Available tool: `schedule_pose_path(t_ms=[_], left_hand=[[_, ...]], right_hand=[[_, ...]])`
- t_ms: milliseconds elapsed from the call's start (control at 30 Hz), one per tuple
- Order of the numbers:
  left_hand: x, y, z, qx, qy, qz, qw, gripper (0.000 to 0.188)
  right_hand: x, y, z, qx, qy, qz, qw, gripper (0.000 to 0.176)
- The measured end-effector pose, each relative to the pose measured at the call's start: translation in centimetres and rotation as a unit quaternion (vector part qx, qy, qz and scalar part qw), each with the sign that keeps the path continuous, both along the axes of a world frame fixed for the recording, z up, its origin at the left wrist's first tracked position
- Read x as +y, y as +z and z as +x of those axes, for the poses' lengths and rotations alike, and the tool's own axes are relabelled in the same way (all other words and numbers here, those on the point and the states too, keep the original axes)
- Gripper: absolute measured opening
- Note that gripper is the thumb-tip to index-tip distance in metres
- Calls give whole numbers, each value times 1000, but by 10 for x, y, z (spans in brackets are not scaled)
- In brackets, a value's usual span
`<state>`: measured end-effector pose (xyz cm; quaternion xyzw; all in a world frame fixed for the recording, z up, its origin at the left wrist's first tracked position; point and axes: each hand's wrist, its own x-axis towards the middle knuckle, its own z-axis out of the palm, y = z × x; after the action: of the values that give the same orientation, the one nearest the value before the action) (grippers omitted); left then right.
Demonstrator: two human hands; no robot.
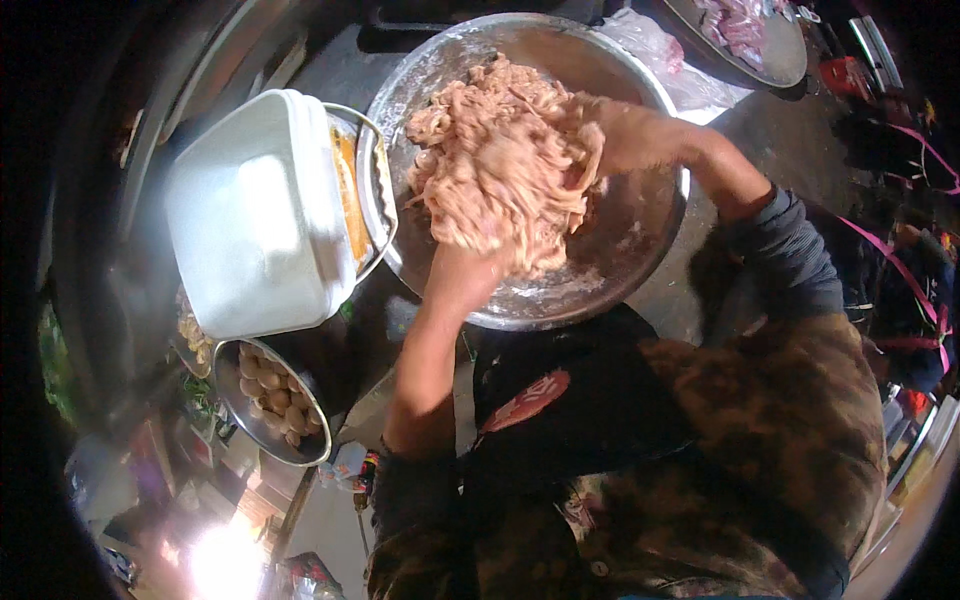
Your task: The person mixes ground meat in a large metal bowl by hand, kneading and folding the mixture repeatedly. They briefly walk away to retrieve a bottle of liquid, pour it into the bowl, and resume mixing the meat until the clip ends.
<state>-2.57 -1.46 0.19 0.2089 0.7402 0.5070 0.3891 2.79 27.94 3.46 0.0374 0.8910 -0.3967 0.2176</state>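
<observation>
A large heap of raw, pale pink sliced meat [510, 165], glistening and blurred by motion, fills the middle of a wide metal basin [637, 255]. My left hand [466, 274] grips its near edge from below, with the fingers hidden by the meat. On the far right side, my right hand [630, 135] holds the heap too, its fingertips buried among the slices. White, powdery-looking residue coats parts of the basin's inner wall.
Left of the basin stands a white plastic bucket [240, 217] with a wire handle, overlapping the basin's rim. A metal pot of eggs [277, 397] is below it. At upper right are a plastic bag [694, 86] and a pan [787, 56] holding raw meat [739, 30].
</observation>
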Motion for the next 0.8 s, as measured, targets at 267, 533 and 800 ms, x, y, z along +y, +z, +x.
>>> schedule_pose_path(t_ms=[267,533,800], left_hand=[[31,-50,-22,-372,384,61,843,65],[65,-65,-61,-431,349,167,815,56],[48,-1,-44,-102,6,171,980,53]], right_hand=[[6,-107,-116,-46,-122,-211,969,58],[-20,-88,-126,-191,-49,-279,940,52],[4,18,-10,132,-68,-142,979,39]])
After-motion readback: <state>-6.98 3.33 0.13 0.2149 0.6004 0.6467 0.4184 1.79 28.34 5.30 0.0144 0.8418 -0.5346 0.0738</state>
